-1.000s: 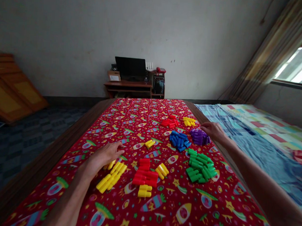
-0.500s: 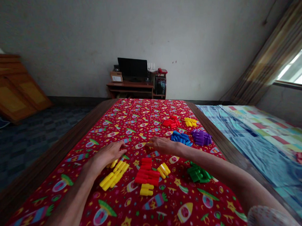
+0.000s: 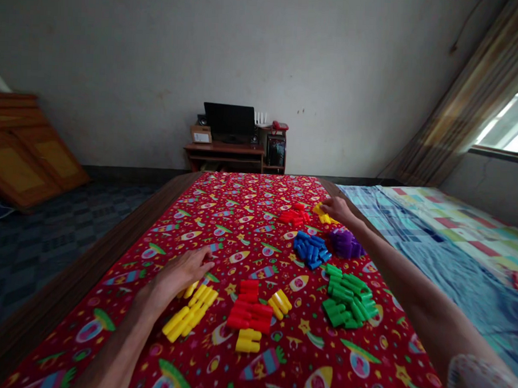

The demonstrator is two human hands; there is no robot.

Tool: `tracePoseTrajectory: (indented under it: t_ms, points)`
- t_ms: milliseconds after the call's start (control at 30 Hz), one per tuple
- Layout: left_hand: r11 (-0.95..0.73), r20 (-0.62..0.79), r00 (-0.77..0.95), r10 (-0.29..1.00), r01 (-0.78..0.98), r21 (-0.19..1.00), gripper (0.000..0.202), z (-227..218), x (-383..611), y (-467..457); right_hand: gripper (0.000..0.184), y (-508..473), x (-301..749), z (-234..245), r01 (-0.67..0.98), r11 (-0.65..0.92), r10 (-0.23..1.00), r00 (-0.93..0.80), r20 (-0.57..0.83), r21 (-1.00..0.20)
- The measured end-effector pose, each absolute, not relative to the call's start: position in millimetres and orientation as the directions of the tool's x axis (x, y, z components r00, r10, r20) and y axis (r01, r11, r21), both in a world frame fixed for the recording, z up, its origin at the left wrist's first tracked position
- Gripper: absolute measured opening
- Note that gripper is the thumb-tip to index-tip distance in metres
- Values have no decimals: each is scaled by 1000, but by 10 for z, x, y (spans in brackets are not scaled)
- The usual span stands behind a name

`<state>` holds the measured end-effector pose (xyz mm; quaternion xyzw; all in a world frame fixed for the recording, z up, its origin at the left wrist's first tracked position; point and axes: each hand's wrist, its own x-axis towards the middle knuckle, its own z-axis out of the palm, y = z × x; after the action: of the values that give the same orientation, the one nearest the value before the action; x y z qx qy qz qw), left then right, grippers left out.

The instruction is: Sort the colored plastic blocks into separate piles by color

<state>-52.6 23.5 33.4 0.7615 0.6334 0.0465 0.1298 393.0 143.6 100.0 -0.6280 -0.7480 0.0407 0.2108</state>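
Cabinet point(image 3: 41, 156), wooden, stands at far left on the tiled floor point(image 3: 82, 209). Table edge point(image 3: 113, 245), dark brown, borders the red patterned tablecloth point(image 3: 222, 244). Left hand point(image 3: 186, 269) is positioned palm down at the left of the cloth, fingers slightly bent; grip cannot be determined, as the underside is hidden. Loose yellow pieces point(image 3: 191, 289) lie beside its wrist, partly covered by it. Yellow strip point(image 3: 191, 314), made of joined pieces, lies diagonally just nearer the viewer. Beyond the table's far end, the desk point(image 3: 224, 148) carries a black monitor point(image 3: 229, 122). Red assembly point(image 3: 250, 311) lies flat at near centre; one small yellow unit point(image 3: 248, 341) is located on its near side, and a second yellow block point(image 3: 280, 304) to its right, tilted. Farther away, the red pile point(image 3: 293, 216) is followed by the blue pile point(image 3: 311, 249). Far yellow pile point(image 3: 325, 218) is partly covered by the right hand point(image 3: 339, 209). Fingers reach the pieces; whether any piece is gripped cannot be determined. Purple pile point(image 3: 346, 243) lies nearer, below the right wrist in view. Green pile point(image 3: 349, 298) is located nearest on this side. Bed point(image 3: 429, 224) adjoins at right.
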Motion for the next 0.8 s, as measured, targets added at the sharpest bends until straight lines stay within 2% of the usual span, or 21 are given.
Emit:
tracePoseTrajectory:
  t_ms: [100,233,333,433,533,633,700,800]
  points:
    - [-187,-69,215,974,939,287,24,276,-576,261,22,1501,4147,926,939,148,978,-92,188,-310]
    - [-179,-68,208,976,937,300,21,297,-561,246,15,1488,4191,810,958,42,983,12,185,-282]
    - [-144,-100,175,979,954,261,19,375,-492,217,22,1459,4150,805,967,-38,971,95,217,-253]
    - [-133,-121,163,979,965,227,20,415,-446,205,26,1419,4045,895,966,-1,968,66,240,-258]
    - [-115,-112,141,984,970,216,21,391,-451,213,27,1308,3808,1021,934,209,948,-121,294,-289]
    - [-127,-89,151,985,964,233,20,346,-482,227,25,1037,3409,1089,787,507,857,-417,303,-351]
    - [-142,-78,166,983,958,248,19,322,-502,234,24,759,3096,1078,597,686,720,-642,265,-416]
    - [-160,-78,186,979,952,259,18,299,-528,239,22,289,2702,997,311,838,398,-911,112,-449]
